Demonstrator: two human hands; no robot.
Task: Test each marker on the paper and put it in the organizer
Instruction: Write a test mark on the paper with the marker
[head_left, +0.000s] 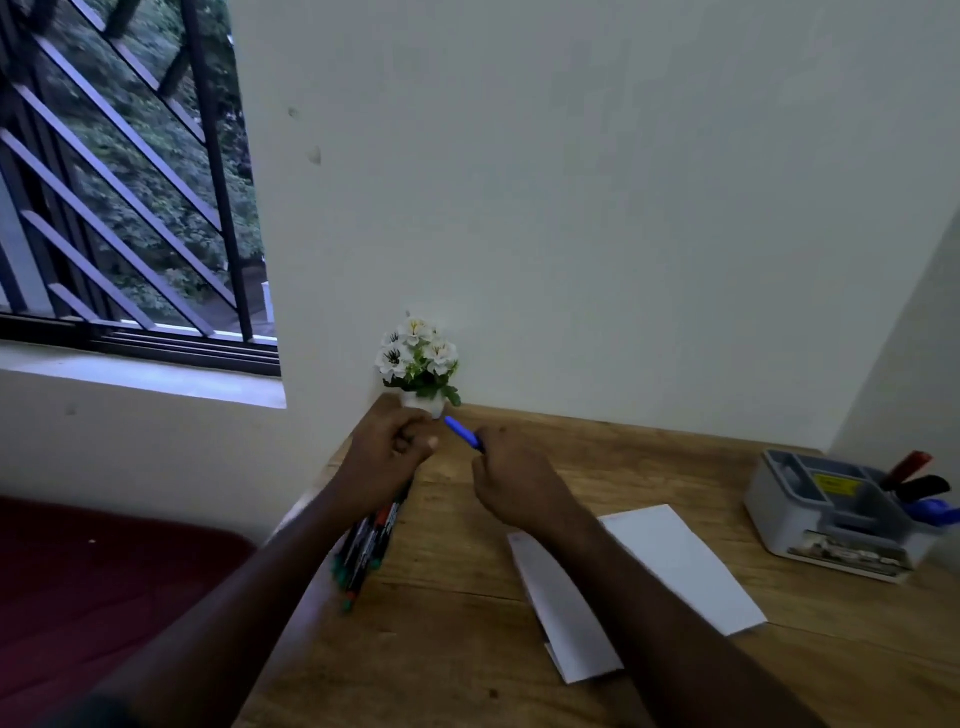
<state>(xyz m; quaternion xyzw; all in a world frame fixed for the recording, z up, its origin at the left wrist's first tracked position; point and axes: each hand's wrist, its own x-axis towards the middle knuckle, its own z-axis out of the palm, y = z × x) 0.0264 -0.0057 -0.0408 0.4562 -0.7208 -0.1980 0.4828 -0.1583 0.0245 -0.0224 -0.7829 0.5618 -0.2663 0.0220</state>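
Observation:
My left hand (387, 460) grips a bundle of several markers (371, 540) whose ends hang below the fist, over the desk's left edge. Close beside it, my right hand (511, 486) holds a blue marker (462, 431) that points up and left toward the left hand. A folded white paper (675, 561) lies on the wooden desk (467, 649) to the right of my right forearm. The grey organizer (826, 514) stands at the far right of the desk, with red, black and blue markers (919, 491) leaning in its right compartment.
A small white pot of white flowers (421, 364) stands at the desk's back left corner, just behind my hands. White walls close the desk at the back and right. A barred window is at upper left and a dark red surface lies left of the desk.

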